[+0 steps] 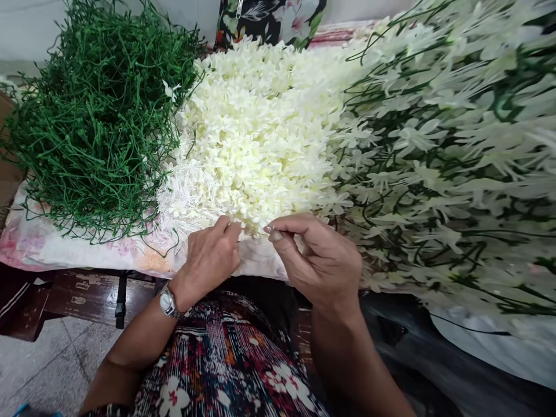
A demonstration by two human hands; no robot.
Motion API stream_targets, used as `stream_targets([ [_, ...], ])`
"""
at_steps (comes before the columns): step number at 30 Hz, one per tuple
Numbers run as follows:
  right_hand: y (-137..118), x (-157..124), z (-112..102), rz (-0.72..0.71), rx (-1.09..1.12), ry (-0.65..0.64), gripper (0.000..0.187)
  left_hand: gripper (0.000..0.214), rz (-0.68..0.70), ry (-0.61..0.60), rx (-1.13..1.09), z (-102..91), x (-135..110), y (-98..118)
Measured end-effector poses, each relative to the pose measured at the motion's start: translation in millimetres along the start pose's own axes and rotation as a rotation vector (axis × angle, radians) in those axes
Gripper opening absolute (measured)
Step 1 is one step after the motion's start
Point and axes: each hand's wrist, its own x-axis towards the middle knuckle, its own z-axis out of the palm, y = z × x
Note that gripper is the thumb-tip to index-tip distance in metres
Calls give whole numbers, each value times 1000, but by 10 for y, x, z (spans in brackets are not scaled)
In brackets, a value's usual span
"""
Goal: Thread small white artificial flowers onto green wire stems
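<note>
My left hand (214, 255), a watch on its wrist, is closed at the near edge of the pile of cream-white artificial flower petals (269, 133). A tiny whitish bit shows at its fingertips, too small to name. Just to the right, my right hand (324, 260) pinches thumb and forefinger together, with a small pale piece at the tips that I cannot make out. The two hands are a short gap apart. Left of the petals lies a small heap of thin white stamen-like strands (185, 194).
A large tangle of green plastic stems (99, 121) covers the table's left side. Many assembled white flowers on green stems (417, 136) are heaped at the right. A floral cloth (99, 255) covers the table; a dark flowered bag (271, 23) stands behind.
</note>
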Motion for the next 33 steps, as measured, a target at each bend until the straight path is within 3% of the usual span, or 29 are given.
stream_targets([
  [3,26,-49,-11,110,128,39,13,14,-52,146,-315,-28,-32,-73],
  [6,16,-61,19,128,346,89,11,6,-223,273,-901,-99,-90,-141],
  [10,-74,-55,102,90,518,88,13,3,-499,243,-1675,-142,-197,-162],
  [13,-168,-71,167,79,595,47,16,8,-569,206,-1952,-105,-264,-132],
  [21,-278,-141,342,30,620,-7,23,12,-600,112,-2162,14,-305,-37],
  [28,-267,-160,419,-129,419,64,25,12,-606,149,-2210,47,-305,-17],
  [33,-271,-171,411,-130,402,55,23,10,-594,175,-2182,61,-317,-29],
])
